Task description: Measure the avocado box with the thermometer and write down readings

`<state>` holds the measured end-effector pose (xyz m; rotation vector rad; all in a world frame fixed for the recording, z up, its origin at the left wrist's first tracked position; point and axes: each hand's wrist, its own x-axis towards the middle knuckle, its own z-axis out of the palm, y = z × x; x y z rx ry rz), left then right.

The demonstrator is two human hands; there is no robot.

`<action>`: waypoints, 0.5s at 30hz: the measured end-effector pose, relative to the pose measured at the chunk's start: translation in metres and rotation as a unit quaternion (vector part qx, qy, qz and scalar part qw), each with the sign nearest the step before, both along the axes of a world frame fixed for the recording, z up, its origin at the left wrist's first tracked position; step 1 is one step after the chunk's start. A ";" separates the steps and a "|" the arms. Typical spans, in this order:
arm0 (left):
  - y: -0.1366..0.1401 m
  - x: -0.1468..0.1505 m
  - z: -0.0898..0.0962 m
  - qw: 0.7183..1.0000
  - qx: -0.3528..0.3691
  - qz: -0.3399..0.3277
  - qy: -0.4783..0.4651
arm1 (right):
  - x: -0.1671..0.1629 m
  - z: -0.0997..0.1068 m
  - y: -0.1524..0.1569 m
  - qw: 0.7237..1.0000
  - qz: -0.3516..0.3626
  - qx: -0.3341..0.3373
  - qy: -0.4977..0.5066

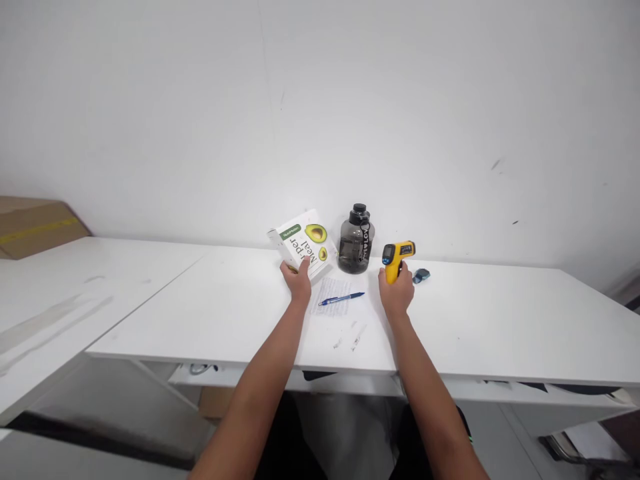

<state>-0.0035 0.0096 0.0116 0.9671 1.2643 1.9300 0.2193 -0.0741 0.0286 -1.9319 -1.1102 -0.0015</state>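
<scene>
Here, holds a tilted white printed box point(299, 233) in the left hand point(299, 285), above or against the worktop point(225, 320) (hard to tell which), with fingers clamped on its near, lower part. Looks like thin card: probably light, fairly stiff, easy to dent if squeezed; best to hold by the edges, without pressing the faces. In the right hand point(397, 293), grips a yellow pistol-shaped device point(393, 259) upright by its handle, with fingers closed around it, near a small dark blue item point(423, 274). Seems hard plastic, likely rigid and perhaps slick; safest to take by the handle. Between both hands, includes a dark bottle point(354, 248) standing behind a blue pen point(342, 299) across a printed sheet point(327, 309).
</scene>
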 end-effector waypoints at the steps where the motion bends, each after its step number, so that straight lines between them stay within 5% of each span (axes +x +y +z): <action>1: -0.001 0.000 0.002 1.000 0.016 -0.003 -0.006 | -0.002 0.000 -0.001 0.999 0.004 0.036 -0.001; 9: -0.020 0.004 0.004 0.986 0.117 -0.056 0.103 | -0.021 -0.022 -0.005 0.971 0.114 0.193 0.087; 15: -0.020 0.001 -0.006 0.966 0.154 -0.078 0.194 | -0.021 -0.016 -0.009 0.937 0.270 0.197 0.102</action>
